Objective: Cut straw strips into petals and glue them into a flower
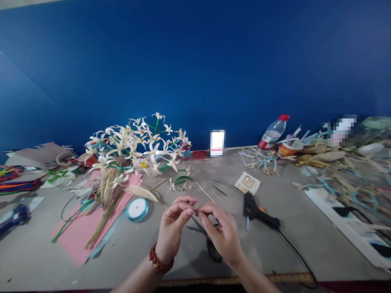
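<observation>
My left hand and my right hand meet over the middle of the table, fingertips pinched together. Between them is something small and dark, too small to name. Below my right hand lies a pair of scissors, partly hidden by that hand. To the left of my hands rests a spool of light blue ribbon. A black glue gun lies to the right, its cord running toward the front edge. Just beyond my fingers are a loose flower with a green stem and a thin stick.
White handmade flowers spread across the back left, above pink paper. A bottle with a red cap stands tilted at the back right. Dried husks and blue strands fill the right side, behind a white power strip. A blue wall rises behind.
</observation>
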A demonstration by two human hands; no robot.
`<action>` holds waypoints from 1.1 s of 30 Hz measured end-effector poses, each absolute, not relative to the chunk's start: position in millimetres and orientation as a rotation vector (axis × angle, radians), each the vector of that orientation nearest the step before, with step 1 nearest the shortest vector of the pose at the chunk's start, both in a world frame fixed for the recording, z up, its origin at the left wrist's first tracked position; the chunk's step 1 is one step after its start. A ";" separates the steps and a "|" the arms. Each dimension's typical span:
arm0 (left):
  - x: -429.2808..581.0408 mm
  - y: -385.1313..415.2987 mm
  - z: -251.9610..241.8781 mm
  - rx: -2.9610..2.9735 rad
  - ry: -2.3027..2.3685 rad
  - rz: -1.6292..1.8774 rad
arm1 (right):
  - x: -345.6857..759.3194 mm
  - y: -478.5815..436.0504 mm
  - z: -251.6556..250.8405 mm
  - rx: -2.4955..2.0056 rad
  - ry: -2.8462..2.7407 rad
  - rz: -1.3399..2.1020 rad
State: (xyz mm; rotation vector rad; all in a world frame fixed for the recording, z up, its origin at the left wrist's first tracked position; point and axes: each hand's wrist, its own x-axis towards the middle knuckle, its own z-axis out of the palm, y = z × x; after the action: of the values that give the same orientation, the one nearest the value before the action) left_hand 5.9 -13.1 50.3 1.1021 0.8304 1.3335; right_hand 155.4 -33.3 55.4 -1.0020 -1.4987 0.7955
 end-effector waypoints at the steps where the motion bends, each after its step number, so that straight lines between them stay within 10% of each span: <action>1: 4.3 -13.2 50.3 1.180 0.858 1.349 | 155.9 -33.9 56.4 -0.996 -1.521 0.778; 14: 0.5 -6.7 55.6 1.908 0.817 1.520 | 152.0 -32.8 48.8 -0.901 -1.127 1.332; 33: 14.9 -23.6 54.2 1.142 0.435 1.364 | 157.9 -39.7 41.6 -0.865 -1.343 1.023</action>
State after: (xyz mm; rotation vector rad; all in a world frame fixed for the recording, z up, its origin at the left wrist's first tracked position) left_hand 14.9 -23.6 54.2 1.1416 0.4354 1.3636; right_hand 157.9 -39.7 41.6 -0.8652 -1.3427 1.0227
